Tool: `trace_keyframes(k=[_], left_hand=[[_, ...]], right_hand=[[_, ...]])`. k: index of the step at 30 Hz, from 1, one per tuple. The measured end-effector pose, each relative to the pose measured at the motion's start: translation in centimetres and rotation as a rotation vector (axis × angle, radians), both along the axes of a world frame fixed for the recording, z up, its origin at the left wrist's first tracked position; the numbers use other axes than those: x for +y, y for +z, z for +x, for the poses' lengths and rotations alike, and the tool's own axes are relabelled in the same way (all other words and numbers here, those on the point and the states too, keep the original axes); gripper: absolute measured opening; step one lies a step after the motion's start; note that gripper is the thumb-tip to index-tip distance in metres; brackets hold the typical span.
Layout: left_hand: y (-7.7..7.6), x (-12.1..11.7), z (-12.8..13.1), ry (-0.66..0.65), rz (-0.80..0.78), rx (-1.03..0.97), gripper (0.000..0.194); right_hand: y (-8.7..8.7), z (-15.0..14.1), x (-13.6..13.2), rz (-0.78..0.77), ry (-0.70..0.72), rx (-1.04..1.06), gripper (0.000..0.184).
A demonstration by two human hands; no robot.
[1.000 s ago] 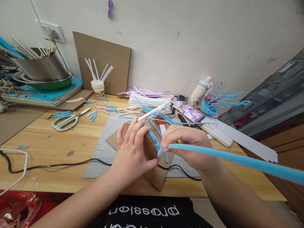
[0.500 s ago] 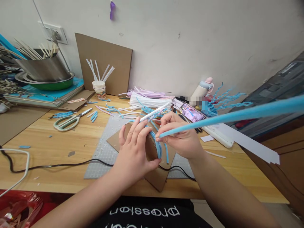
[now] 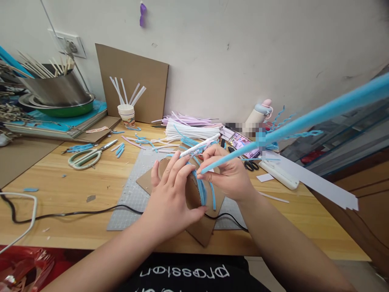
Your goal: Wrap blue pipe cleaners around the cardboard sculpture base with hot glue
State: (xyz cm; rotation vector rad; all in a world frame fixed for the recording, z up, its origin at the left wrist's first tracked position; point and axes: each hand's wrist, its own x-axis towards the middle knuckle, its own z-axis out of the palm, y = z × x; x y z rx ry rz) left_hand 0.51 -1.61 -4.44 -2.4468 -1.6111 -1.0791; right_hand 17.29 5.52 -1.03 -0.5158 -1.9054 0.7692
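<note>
My left hand (image 3: 172,192) grips a rounded cardboard piece (image 3: 192,194), thumb at its lower edge and fingers over the top. Blue pipe cleaners (image 3: 201,192) run along the right edge of that piece. Between thumb and forefinger, my right hand (image 3: 232,174) pinches a long blue pipe cleaner (image 3: 285,132), its near end against the piece's upper right edge and its length slanting up to the right. Under the hands, a flat cardboard sheet (image 3: 202,233) lies on a grey cutting mat (image 3: 129,202). My left hand partly hides the rounded piece.
Scissors (image 3: 88,158) and cut blue bits (image 3: 120,151) lie left. Behind the hands are white pipe cleaners (image 3: 182,130), lilac ones (image 3: 194,119) and a phone (image 3: 241,142). Paper cups (image 3: 126,113) stand near upright cardboard (image 3: 136,77). A black cable (image 3: 91,211) crosses the table.
The blue pipe cleaner in my right hand now slants up more steeply. My right hand has shifted slightly left, while my left hand keeps its hold on the cardboard piece.
</note>
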Motion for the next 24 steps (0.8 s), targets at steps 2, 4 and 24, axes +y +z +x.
trace_keyframes(k=[2,4,24], left_hand=[[0.1,-0.1,-0.1,-0.009,-0.009,0.009,0.07],[0.2,-0.3,-0.3,-0.019,-0.015,0.01,0.063],[1.2,-0.8,0.1,-0.041,-0.035,-0.125,0.03]], right_hand=[[-0.1,0.0,0.0,0.002,-0.007,-0.009,0.002],[-0.1,0.1,-0.1,0.003,-0.012,-0.018,0.002],[0.2,0.1,-0.5,0.042,0.052,-0.058,0.006]])
